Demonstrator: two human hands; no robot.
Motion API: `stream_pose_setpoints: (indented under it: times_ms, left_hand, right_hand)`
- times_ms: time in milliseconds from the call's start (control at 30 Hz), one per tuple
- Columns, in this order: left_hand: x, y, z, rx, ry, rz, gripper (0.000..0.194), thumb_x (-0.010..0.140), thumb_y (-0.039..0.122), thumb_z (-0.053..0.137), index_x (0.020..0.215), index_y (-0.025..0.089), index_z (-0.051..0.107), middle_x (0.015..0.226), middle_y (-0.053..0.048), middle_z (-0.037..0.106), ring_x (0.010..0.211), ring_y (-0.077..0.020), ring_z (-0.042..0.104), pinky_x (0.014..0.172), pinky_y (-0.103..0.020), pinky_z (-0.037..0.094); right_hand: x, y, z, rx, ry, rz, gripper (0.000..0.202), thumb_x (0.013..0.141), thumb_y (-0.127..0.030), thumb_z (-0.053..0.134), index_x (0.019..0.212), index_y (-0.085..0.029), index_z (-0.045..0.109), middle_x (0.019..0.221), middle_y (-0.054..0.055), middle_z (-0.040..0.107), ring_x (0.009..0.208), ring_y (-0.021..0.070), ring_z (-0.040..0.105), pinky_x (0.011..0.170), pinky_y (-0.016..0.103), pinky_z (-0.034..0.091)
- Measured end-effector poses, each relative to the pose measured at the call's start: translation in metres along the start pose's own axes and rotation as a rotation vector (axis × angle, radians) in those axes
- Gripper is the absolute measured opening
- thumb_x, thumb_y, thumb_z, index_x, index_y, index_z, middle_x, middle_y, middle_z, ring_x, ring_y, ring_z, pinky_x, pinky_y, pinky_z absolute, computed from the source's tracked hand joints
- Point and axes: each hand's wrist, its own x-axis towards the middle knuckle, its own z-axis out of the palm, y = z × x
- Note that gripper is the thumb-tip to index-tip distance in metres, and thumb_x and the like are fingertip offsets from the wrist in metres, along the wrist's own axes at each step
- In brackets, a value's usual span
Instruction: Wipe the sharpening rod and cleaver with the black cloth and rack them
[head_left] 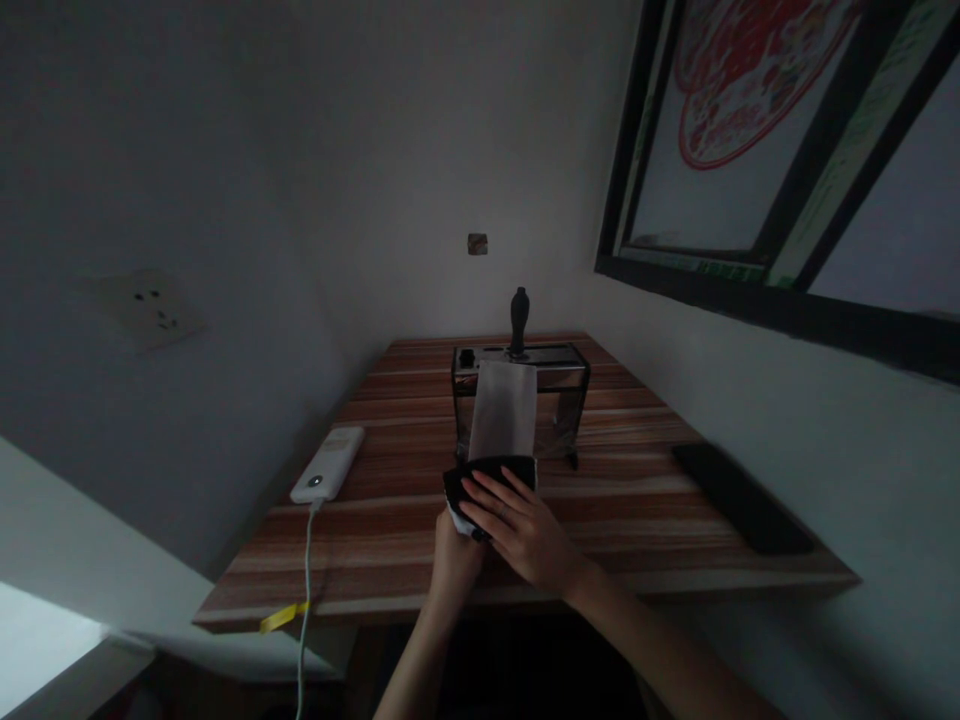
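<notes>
A metal-framed device [559, 378] with an upright black handle [519, 322] stands on the striped wooden table. From its top a white strip [504, 410] slopes down toward me and meets a black piece [489, 478] with a pale underside. My right hand [517, 520] lies over the black piece, its fingers slightly apart and pressing on it. Below the same piece is my left hand [457, 555]; its fingers are hidden by the black piece and my right hand.
A white power bank [330, 465] with a cable [307, 570] and yellow tag [282, 617] lies on the left. A flat black object [742, 498] is on the right. Walls border the table [615, 540], with a socket [154, 308] and framed picture [735, 120].
</notes>
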Motion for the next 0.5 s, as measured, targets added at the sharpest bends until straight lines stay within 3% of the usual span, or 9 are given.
stream_pose_setpoints:
  times_ms: [267, 500]
  left_hand:
    - [-0.002, -0.012, 0.002, -0.003, -0.005, 0.005, 0.014, 0.065, 0.019, 0.051, 0.073, 0.011, 0.060, 0.065, -0.005, 0.066, 0.064, -0.0167, 0.057, 0.059, -0.024, 0.047]
    - [-0.001, -0.002, 0.002, -0.004, -0.004, -0.054, 0.023, 0.063, 0.022, 0.054, 0.083, 0.012, 0.061, 0.071, -0.006, 0.067, 0.074, -0.0208, 0.060, 0.064, -0.028, 0.048]
  right_hand:
    - [0.001, -0.003, 0.001, 0.037, -0.016, 0.034, 0.042, 0.088, -0.017, 0.039, 0.130, -0.017, 0.037, 0.140, 0.004, 0.033, 0.132, 0.0180, 0.016, 0.108, 0.045, 0.021]
    - [0.007, -0.009, 0.000, 0.066, -0.007, 0.123, 0.049, 0.086, -0.015, 0.042, 0.133, -0.020, 0.031, 0.142, 0.002, 0.029, 0.133, 0.0173, 0.016, 0.108, 0.046, 0.020]
